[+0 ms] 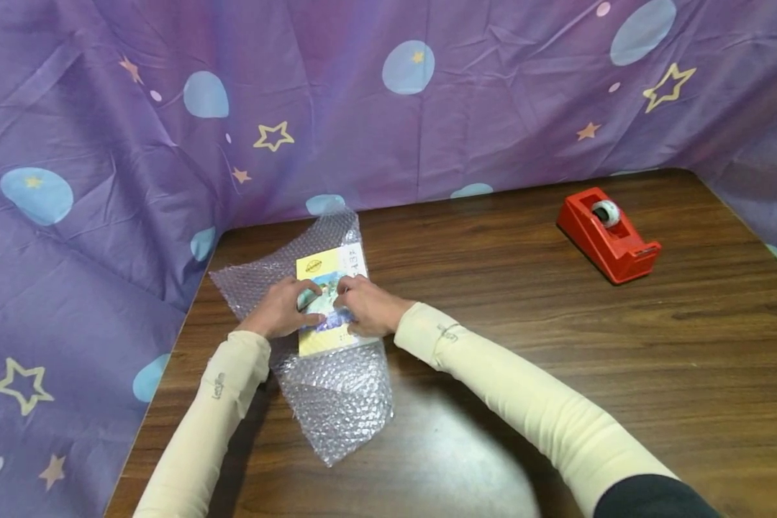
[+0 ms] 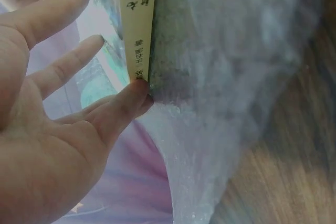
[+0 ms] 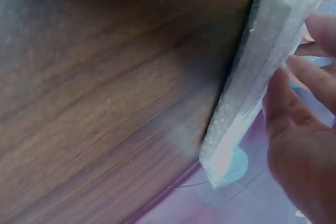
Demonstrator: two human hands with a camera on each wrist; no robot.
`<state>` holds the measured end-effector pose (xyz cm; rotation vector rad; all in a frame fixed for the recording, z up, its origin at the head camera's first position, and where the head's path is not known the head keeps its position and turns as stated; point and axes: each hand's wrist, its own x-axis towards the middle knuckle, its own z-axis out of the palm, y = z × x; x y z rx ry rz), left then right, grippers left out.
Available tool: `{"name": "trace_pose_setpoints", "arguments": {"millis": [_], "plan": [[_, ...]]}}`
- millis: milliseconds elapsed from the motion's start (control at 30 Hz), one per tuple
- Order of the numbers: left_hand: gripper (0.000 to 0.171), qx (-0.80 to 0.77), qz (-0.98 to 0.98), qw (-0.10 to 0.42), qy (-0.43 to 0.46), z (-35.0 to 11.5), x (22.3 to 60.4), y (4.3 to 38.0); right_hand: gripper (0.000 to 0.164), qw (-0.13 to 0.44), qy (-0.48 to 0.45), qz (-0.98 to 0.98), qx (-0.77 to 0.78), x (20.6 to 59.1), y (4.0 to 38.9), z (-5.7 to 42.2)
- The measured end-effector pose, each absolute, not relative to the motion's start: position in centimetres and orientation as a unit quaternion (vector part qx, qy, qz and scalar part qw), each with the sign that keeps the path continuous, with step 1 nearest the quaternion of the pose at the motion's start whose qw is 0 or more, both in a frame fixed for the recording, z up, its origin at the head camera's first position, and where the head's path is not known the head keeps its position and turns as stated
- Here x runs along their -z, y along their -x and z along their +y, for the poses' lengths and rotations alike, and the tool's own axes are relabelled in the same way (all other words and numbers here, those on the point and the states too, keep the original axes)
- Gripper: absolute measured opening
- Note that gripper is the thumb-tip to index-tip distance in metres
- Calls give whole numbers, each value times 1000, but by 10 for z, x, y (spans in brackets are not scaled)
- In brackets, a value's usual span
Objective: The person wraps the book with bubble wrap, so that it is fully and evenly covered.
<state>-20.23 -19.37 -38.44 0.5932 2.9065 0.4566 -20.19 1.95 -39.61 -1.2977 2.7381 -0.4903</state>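
Observation:
A book (image 1: 329, 339) with a yellow cover and a blue-green picture lies on a sheet of bubble wrap (image 1: 339, 403). The wrap rises along the book's right side and laps over that edge. My left hand (image 1: 278, 308) rests at the book's left side; in the left wrist view its outstretched fingers (image 2: 123, 100) touch the lettered spine (image 2: 137, 30). On the right part of the cover lies my right hand (image 1: 370, 308), its bent fingers (image 3: 281, 95) pressing against the wrapped edge (image 3: 239, 98). The book's underside is hidden.
A red tape dispenser (image 1: 607, 234) with a roll of tape stands at the back right of the brown wooden table (image 1: 492, 302). Purple cloth (image 1: 337, 93) with stars and planets hangs behind the table and at its left side.

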Motion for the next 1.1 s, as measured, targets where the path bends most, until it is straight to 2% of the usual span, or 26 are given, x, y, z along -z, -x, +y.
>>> {"name": "trace_pose_setpoints", "arguments": {"millis": [500,633,767,900,1100], "plan": [[47,-166,963,106,-184,-193,382,200,45,68,417,900,109,391,203,26],[52,-172,962,112,-178,-200,378,202,45,72,411,903,101,390,203,28],[59,-189,966,86,-154,-221,369,205,46,71,404,907,98,389,203,28],[58,-215,969,65,-105,-255,356,206,46,76,396,909,102,389,201,26],[62,-278,960,-8,14,-302,346,204,47,85,384,914,98,389,200,23]]}}
